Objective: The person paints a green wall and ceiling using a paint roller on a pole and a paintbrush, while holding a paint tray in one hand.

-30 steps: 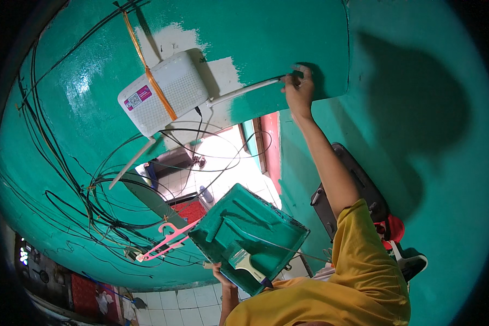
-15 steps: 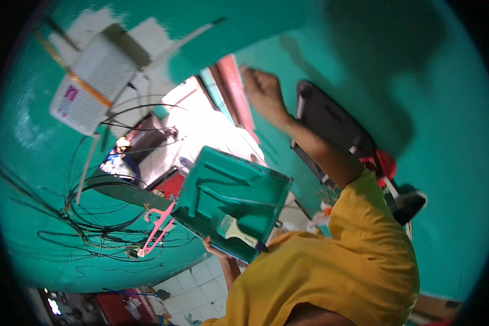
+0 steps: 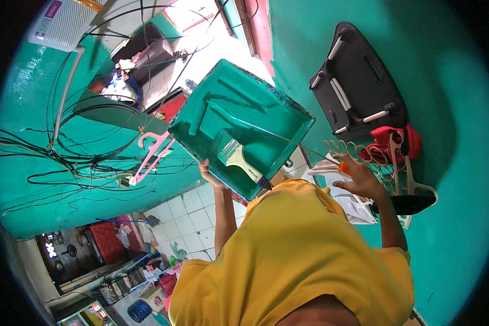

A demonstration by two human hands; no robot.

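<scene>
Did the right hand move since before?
Yes, downward: the right hand was above and left of the black board with white legs; now it is below that board, by the orange handle.

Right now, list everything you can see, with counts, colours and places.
Tray: 1, green, centre
Brush: 1, cream, in tray
Rod: 1, orange-handled, reaching over tray from right
Hanger: 1, pink, left of tray
Router: 1, white, top left
Cables: many, black, left wall
Folding table: 1, black, upper right
Cloth: 1, red, below table
Jug: 1, blue, bottom left
Clutter: uncountable, mixed colours, lower left
Floor: 1, white-tiled, below tray
Shirt: 1, yellow, bottom centre
Left hand: 1, bare, fingers on tray edge
Right hand: 1, bare, at rod's handle
</scene>
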